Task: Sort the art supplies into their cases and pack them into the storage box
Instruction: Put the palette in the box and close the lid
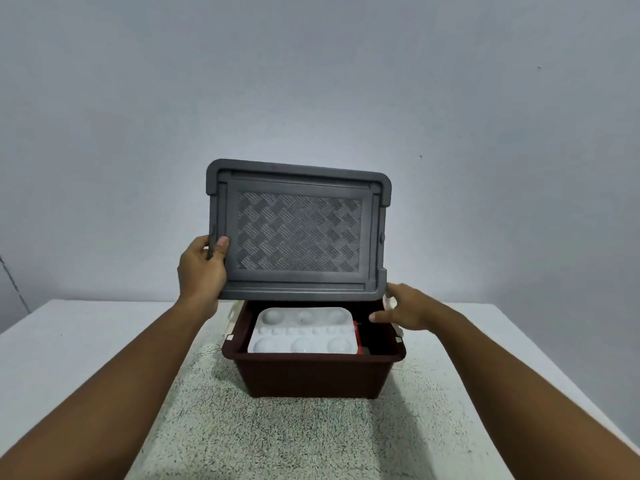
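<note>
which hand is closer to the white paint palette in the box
Right. The right hand reaches over the storage box's right rim, beside the white palette. The left hand is higher up, holding the grey lid by its left edge above the box.

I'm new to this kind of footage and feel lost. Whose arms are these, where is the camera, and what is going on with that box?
There is no machine here: a person wears a camera on the head, looking down at their own hands. The left hand grips the grey lid, held tilted above the dark brown storage box. The right hand, fingers fairly straight, is at the box's right rim, just under the lid's corner. Inside lies a white paint palette beside something red. The box stands on a speckled mat on a white table.
</note>
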The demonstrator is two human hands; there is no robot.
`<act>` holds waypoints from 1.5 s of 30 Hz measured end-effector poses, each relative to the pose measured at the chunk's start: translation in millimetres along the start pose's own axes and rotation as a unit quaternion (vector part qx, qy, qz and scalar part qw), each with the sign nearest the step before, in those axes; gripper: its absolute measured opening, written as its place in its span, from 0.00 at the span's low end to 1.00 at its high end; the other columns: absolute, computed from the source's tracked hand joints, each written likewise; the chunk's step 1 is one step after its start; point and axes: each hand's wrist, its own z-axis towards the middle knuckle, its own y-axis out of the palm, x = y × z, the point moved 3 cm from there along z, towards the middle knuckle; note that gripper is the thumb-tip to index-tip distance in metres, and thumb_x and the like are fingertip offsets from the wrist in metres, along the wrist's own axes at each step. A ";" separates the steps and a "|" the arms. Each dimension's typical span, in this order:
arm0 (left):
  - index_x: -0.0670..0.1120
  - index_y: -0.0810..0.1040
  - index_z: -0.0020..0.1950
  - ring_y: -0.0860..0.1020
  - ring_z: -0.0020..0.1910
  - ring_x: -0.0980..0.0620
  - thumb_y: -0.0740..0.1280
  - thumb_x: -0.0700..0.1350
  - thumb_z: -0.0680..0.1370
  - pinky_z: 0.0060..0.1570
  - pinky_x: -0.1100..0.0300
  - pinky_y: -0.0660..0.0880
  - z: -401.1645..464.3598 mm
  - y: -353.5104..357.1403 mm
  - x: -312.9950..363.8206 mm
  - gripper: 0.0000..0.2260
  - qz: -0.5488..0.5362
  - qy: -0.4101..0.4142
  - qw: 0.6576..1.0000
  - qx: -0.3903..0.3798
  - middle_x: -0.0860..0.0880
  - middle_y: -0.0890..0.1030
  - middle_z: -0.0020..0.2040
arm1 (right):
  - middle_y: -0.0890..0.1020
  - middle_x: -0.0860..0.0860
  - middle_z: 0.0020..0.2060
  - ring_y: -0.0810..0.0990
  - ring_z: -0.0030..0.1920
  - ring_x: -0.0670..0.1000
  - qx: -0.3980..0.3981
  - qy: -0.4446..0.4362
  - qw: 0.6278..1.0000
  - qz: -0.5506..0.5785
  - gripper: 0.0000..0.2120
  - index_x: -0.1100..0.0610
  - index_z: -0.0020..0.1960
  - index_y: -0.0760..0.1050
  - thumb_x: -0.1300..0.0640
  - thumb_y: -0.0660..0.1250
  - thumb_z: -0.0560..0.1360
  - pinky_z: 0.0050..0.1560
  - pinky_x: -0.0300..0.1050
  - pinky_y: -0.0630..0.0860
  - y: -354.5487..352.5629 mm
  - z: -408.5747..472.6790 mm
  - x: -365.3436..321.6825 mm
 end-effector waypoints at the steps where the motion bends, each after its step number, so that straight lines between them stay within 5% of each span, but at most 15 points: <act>1: 0.49 0.77 0.53 0.80 0.52 0.42 0.65 0.51 0.80 0.56 0.45 0.76 0.1 0.0 1.2 0.07 -0.003 -0.003 1.000 0.002 0.45 0.82 0.49 | 0.71 0.53 0.64 0.73 0.62 0.55 0.004 0.009 0.998 -0.055 0.23 0.48 0.67 0.71 0.48 0.71 0.73 0.62 0.47 0.70 2.2 1.9 3.8; 4: 0.47 0.77 0.58 0.79 0.52 0.46 0.64 0.50 0.81 0.57 0.49 0.76 0.3 1.4 4.7 0.10 -0.027 -0.023 0.999 0.000 0.46 0.81 0.53 | 0.73 0.52 0.59 0.74 0.59 0.51 0.038 0.016 0.995 -0.086 0.10 0.48 0.55 0.79 0.51 0.69 0.74 0.56 0.41 0.69 2.1 2.2 13.4; 9: 0.47 0.77 0.57 0.76 0.53 0.47 0.63 0.50 0.81 0.57 0.51 0.75 -1.7 8.0 -0.9 0.09 -0.036 -0.091 0.995 -0.018 0.49 0.78 0.53 | 0.81 0.50 0.55 0.77 0.56 0.50 0.081 0.046 0.995 -0.023 0.07 0.51 0.52 0.81 0.53 0.71 0.74 0.52 0.39 0.68 -2.3 1.7 26.4; 12: 0.45 0.77 0.55 0.76 0.54 0.44 0.63 0.50 0.82 0.58 0.48 0.75 -6.8 12.0 -16.1 0.10 0.018 -0.139 0.989 -0.056 0.46 0.78 0.53 | 0.79 0.54 0.50 0.78 0.48 0.51 0.099 0.061 0.993 -0.030 0.08 0.55 0.49 0.82 0.54 0.74 0.72 0.46 0.38 0.70 -1.1 5.2 27.4; 16: 0.40 0.79 0.55 0.77 0.52 0.41 0.63 0.49 0.81 0.52 0.49 0.75 -16.8 12.9 -44.2 0.13 0.110 -0.170 0.974 -0.102 0.41 0.79 0.53 | 0.80 0.54 0.31 0.76 0.28 0.49 0.068 0.124 0.989 0.054 0.04 0.62 0.42 0.80 0.67 0.67 0.73 0.30 0.38 0.73 -3.2 3.0 30.0; 22: 0.40 0.80 0.50 0.78 0.49 0.40 0.63 0.52 0.81 0.51 0.50 0.75 -21.1 10.3 -67.7 0.16 0.256 -0.143 0.947 -0.130 0.41 0.81 0.49 | 0.73 0.58 0.28 0.69 0.21 0.52 0.062 0.210 0.949 0.225 0.07 0.69 0.36 0.75 0.70 0.66 0.73 0.25 0.40 0.67 3.9 6.5 37.4; 25: 0.39 0.80 0.48 0.78 0.46 0.40 0.62 0.52 0.81 0.48 0.51 0.75 -17.8 11.4 -70.4 0.17 0.294 -0.133 0.938 -0.130 0.41 0.81 0.46 | 0.79 0.64 0.36 0.77 0.26 0.57 0.075 0.218 0.931 0.283 0.15 0.71 0.43 0.73 0.59 0.62 0.80 0.34 0.50 0.80 1.2 12.8 25.3; 29: 0.37 0.77 0.47 0.77 0.45 0.40 0.61 0.52 0.82 0.41 0.53 0.70 -15.2 14.2 -78.0 0.18 0.344 -0.125 0.923 -0.122 0.39 0.80 0.47 | 0.80 0.65 0.46 0.81 0.35 0.60 0.028 0.231 0.939 0.252 0.28 0.68 0.55 0.71 0.41 0.63 0.77 0.34 0.49 0.80 -4.1 15.3 15.6; 34: 0.36 0.75 0.50 0.76 0.47 0.39 0.57 0.49 0.83 0.42 0.54 0.68 -16.4 23.7 -72.2 0.16 0.404 -0.080 0.901 -0.140 0.38 0.79 0.50 | 0.80 0.59 0.43 0.81 0.37 0.56 0.034 0.210 0.964 0.161 0.15 0.65 0.54 0.74 0.53 0.66 0.78 0.35 0.48 0.81 5.0 17.6 11.8; 38: 0.39 0.77 0.54 0.77 0.52 0.38 0.55 0.51 0.83 0.45 0.55 0.68 -15.2 23.9 -74.9 0.17 0.477 -0.027 0.864 -0.157 0.38 0.79 0.53 | 0.80 0.59 0.47 0.82 0.43 0.59 0.093 0.192 0.977 0.030 0.14 0.60 0.53 0.74 0.49 0.62 0.78 0.45 0.55 0.82 8.8 23.1 9.2; 45: 0.40 0.79 0.52 0.78 0.52 0.40 0.58 0.52 0.82 0.44 0.55 0.70 -13.1 21.7 -91.6 0.18 0.538 0.008 0.823 -0.184 0.40 0.79 0.53 | 0.77 0.55 0.46 0.81 0.45 0.59 0.109 0.185 0.974 -0.076 0.09 0.56 0.49 0.69 0.49 0.60 0.78 0.48 0.52 0.80 14.5 29.7 5.5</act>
